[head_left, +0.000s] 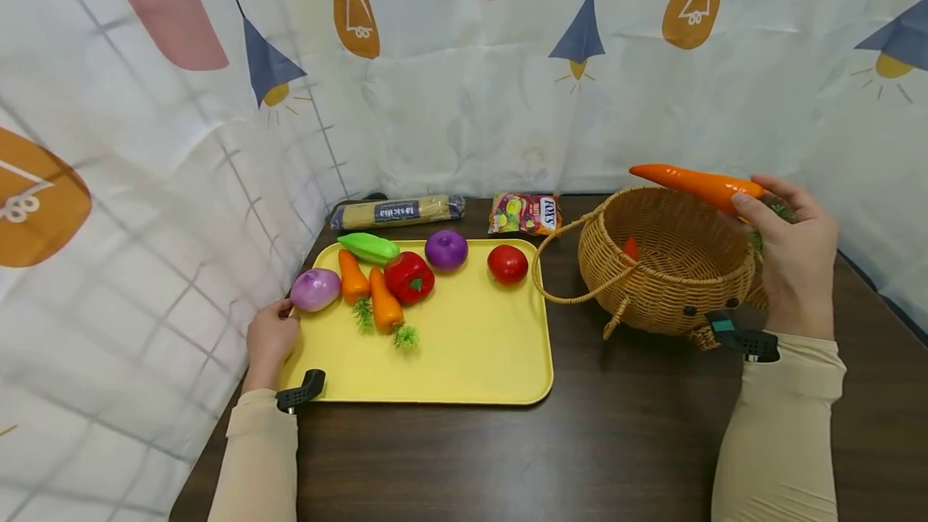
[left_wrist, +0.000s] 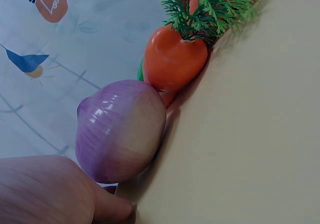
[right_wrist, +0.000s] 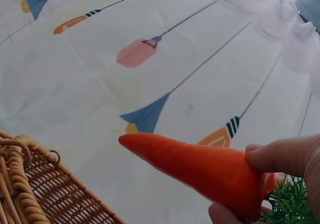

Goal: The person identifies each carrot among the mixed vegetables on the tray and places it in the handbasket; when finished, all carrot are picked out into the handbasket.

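Note:
My right hand pinches an orange carrot near its leafy end, above the right side of a wicker basket. In the right wrist view the carrot points left, between thumb and fingers. An orange tip shows inside the basket; the rest of it is hidden. At the left, my left hand grips the rim of a yellow tray, its thumb on top. Close to that hand lies a purple onion. Two short carrots and a red bell pepper lie beside it.
Also on the tray are a green vegetable, a dark purple round vegetable and a tomato. Behind it lie a pasta packet and a candy bag. The basket's handle leans toward the tray. A patterned curtain borders the table.

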Motion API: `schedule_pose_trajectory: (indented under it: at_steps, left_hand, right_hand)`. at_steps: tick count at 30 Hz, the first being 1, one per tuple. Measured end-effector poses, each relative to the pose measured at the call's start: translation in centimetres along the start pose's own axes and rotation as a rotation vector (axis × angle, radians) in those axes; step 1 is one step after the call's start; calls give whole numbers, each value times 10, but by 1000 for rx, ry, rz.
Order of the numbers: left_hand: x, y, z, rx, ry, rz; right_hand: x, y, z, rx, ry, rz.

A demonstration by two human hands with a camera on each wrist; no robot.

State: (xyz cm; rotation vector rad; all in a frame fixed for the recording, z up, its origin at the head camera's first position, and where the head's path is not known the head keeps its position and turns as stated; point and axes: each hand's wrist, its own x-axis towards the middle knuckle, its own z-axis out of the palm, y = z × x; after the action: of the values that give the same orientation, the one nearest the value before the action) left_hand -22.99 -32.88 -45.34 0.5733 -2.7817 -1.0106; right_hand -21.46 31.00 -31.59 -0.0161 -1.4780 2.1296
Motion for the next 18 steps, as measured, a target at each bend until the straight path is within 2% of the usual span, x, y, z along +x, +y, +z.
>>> schedule_pose_trajectory:
  at_steps: [7,18]
  left_hand:
    - [-1,-1,-1,-7,8,4]
    - [0,-2,0,-9,-4,-13]
  right_hand:
    - [0,0,0,-51,24,-4]
    - [-3,2,1,-58,-32,15]
